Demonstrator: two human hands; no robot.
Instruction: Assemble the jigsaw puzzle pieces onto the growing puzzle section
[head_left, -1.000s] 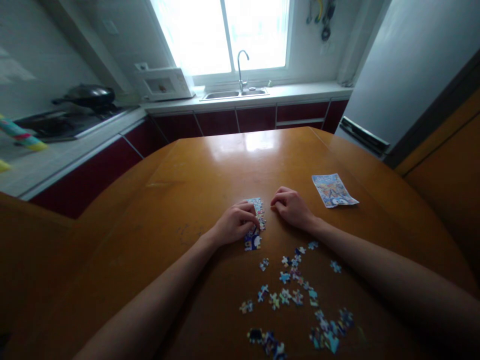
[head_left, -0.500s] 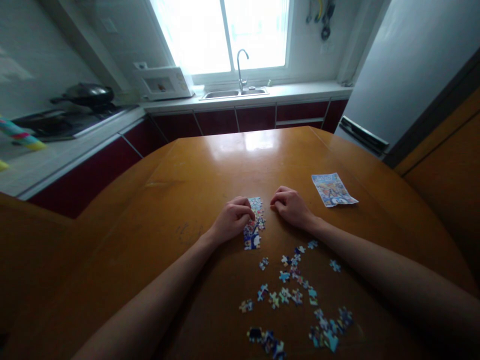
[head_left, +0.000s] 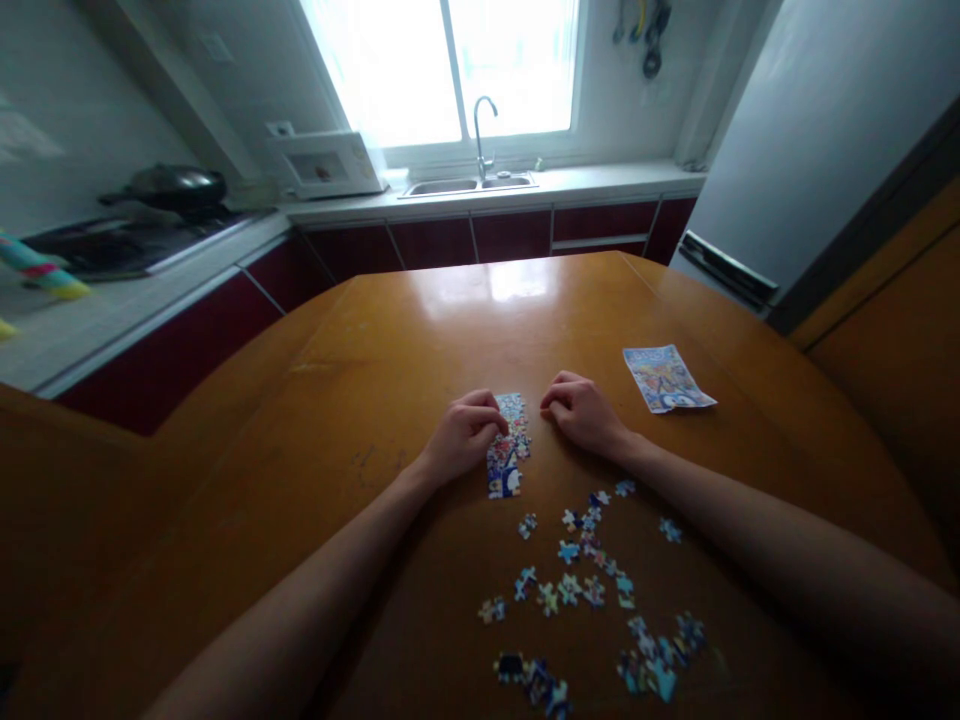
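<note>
A partly assembled jigsaw puzzle (head_left: 513,446) forms a narrow upright strip on the table, its right edge jagged. My left hand (head_left: 466,434) lies over its left side, fingers curled and fingertips resting on the pieces. To the right, across a small gap, my right hand (head_left: 581,411) rests on the table with its fingers bent together; whatever they may hold is hidden. Loose jigsaw pieces (head_left: 570,590) lie scattered nearer to me, some in clusters such as the pile (head_left: 656,660) at lower right. A single piece (head_left: 527,526) lies just below the strip.
A creased printed picture sheet (head_left: 667,380) lies beyond my right hand. The brown wooden table (head_left: 420,330) has rounded sides. Past it are a counter with a sink (head_left: 465,186), a microwave (head_left: 330,165), a wok on the stove (head_left: 176,190) and a grey fridge (head_left: 817,130).
My left hand has shifted very slightly to the left and up, showing a little more of the puzzle. My right hand and the loose pieces stay in place.
</note>
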